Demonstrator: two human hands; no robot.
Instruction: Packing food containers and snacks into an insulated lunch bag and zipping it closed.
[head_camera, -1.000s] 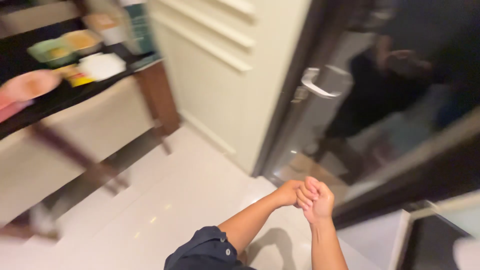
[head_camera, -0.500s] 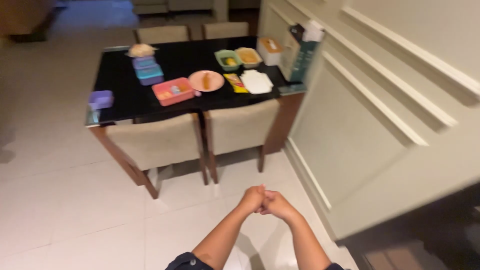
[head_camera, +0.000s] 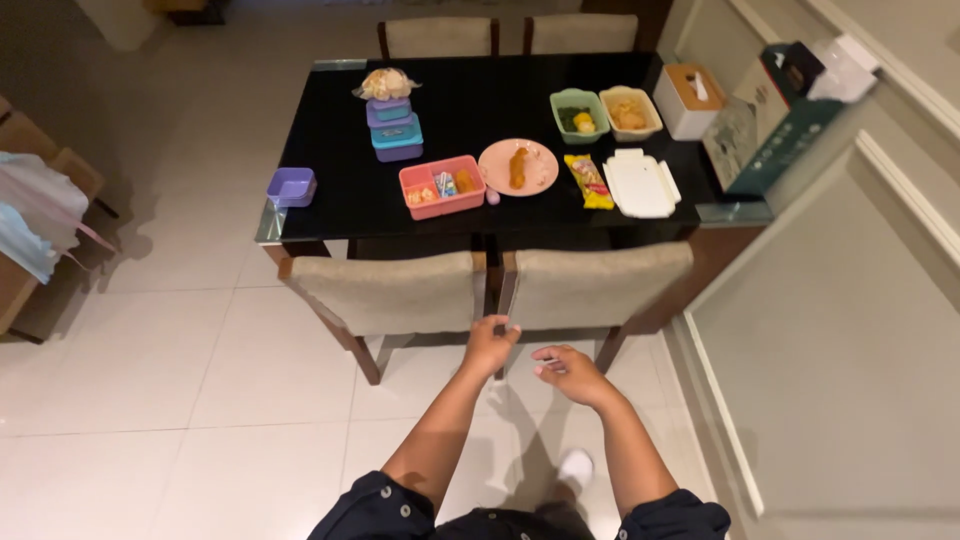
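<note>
Bare left hand (head_camera: 489, 346) outstretched, right hand (head_camera: 569, 372) loose

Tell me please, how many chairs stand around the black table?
4. Two beige chairs stand at the near side: the left near chair and the right near chair. Two more show at the far side: the left far chair and the right far chair. Others may be hidden.

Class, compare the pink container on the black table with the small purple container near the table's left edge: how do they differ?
The pink container is larger, long and rectangular, divided into compartments holding food; the purple container is smaller, squarer, and looks empty. The pink container sits near the middle, beside a pink plate; the purple container sits alone by the corner. Both are open, lidless, and rest on the table.
</note>
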